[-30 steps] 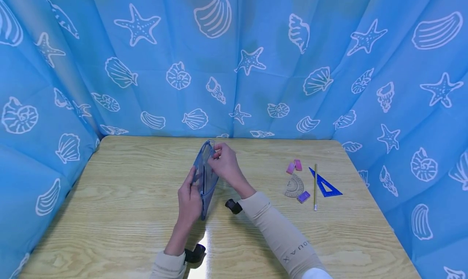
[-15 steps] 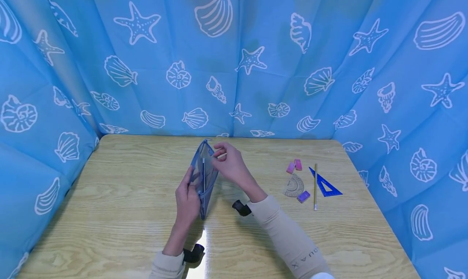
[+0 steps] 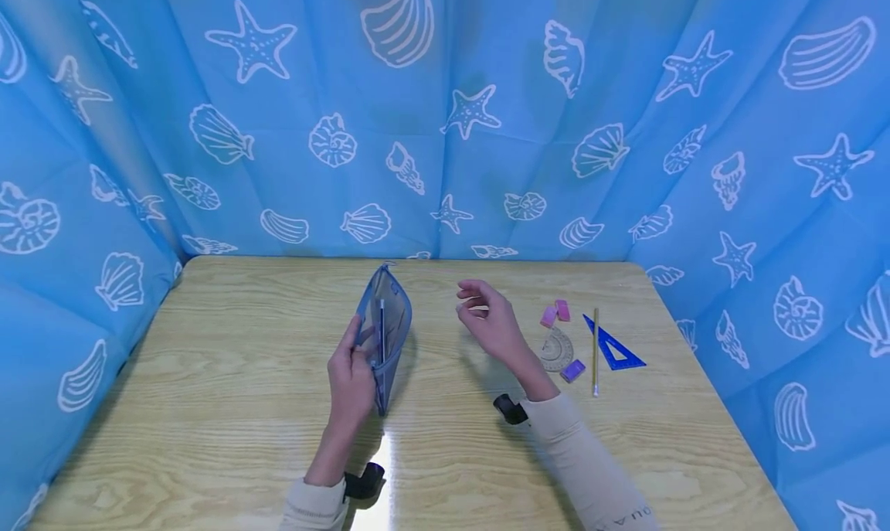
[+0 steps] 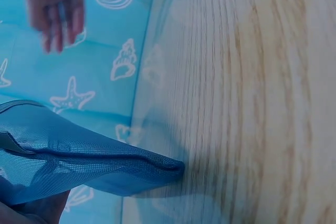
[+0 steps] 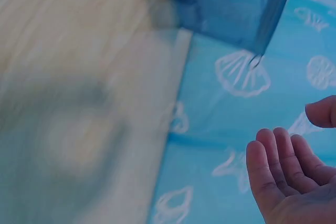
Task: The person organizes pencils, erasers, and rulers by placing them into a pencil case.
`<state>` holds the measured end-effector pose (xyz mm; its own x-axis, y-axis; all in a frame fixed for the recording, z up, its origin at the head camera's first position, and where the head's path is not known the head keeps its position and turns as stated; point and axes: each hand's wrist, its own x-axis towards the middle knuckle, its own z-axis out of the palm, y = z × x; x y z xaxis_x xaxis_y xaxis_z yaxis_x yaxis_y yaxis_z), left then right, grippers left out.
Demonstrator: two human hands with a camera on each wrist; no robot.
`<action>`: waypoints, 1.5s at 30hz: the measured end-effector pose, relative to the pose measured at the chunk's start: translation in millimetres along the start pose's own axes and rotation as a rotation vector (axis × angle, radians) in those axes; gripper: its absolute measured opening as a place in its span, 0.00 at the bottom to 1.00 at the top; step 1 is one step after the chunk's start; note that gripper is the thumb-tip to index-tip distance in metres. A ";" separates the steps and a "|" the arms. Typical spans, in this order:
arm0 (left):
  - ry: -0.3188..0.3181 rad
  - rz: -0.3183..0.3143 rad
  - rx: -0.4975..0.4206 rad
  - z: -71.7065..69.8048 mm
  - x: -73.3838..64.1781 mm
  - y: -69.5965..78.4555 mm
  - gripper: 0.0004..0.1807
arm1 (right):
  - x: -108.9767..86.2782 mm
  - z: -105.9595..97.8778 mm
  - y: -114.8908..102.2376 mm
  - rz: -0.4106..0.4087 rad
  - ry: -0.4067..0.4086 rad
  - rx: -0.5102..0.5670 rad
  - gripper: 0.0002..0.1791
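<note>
My left hand (image 3: 351,384) grips a blue mesh zip pouch (image 3: 398,344) by its left side and holds it upright on the table, mouth spread wide. Inside the pouch a slim dark pen-like stick (image 3: 382,326) stands on end; its exact kind is unclear. In the left wrist view the pouch's mesh side (image 4: 94,150) and lower corner touch the wood. My right hand (image 3: 492,322) is in the air between pouch and stationery, fingers loosely bent and holding nothing. The right wrist view shows that hand (image 5: 294,177) with thumb and fingers apart, away from the pouch (image 5: 226,9).
On the right of the table (image 3: 229,376) lie two pink erasers (image 3: 555,313), a clear protractor (image 3: 557,351), a purple eraser (image 3: 573,371), a blue set square (image 3: 616,349) and a yellow pencil (image 3: 595,353) across it. A blue shell-print curtain (image 3: 417,114) surrounds the back and sides.
My right hand has left the pouch's rim and moved right, toward the stationery. The pouch's mouth has spread wider, while my left hand keeps its hold.
</note>
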<state>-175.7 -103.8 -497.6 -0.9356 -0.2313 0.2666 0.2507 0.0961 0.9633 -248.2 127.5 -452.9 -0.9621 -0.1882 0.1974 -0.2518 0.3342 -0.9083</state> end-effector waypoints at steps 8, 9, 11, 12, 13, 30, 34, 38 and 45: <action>-0.003 -0.028 0.007 -0.2 -1.6 2.2 0.31 | -17.2 -34.3 38.7 0.050 0.026 -0.054 0.21; -0.001 -0.025 0.007 0.1 -1.6 2.3 0.31 | -20.5 -38.2 36.5 0.056 0.019 -0.056 0.21; -0.002 -0.020 0.005 0.8 -1.3 1.7 0.31 | -24.4 -45.5 38.6 0.056 0.000 -0.067 0.20; -0.002 -0.017 0.007 1.3 -1.1 1.5 0.31 | -26.1 -49.1 41.5 0.055 -0.009 -0.072 0.20; -0.002 -0.016 0.007 1.9 -1.0 1.2 0.31 | -27.6 -52.7 43.7 0.057 -0.018 -0.080 0.20; -0.017 0.007 0.042 4.9 -1.5 -0.2 0.30 | -42.5 -107.2 91.2 0.046 0.019 -0.260 0.19; -0.021 0.011 0.024 4.5 -0.7 0.1 0.30 | -41.9 -118.6 100.1 0.061 0.010 -0.309 0.19; -0.018 0.014 0.032 5.0 -1.2 0.4 0.30 | -38.2 -128.0 104.3 0.092 -0.017 -0.351 0.21; -0.018 0.014 0.018 6.1 0.5 -1.1 0.30 | -27.2 -142.0 112.1 0.178 -0.036 -0.435 0.23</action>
<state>-178.0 -98.1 -498.8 -0.9364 -0.2125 0.2793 0.2595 0.1165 0.9587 -265.1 301.2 -507.6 -0.9920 -0.1221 0.0323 -0.1108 0.7186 -0.6865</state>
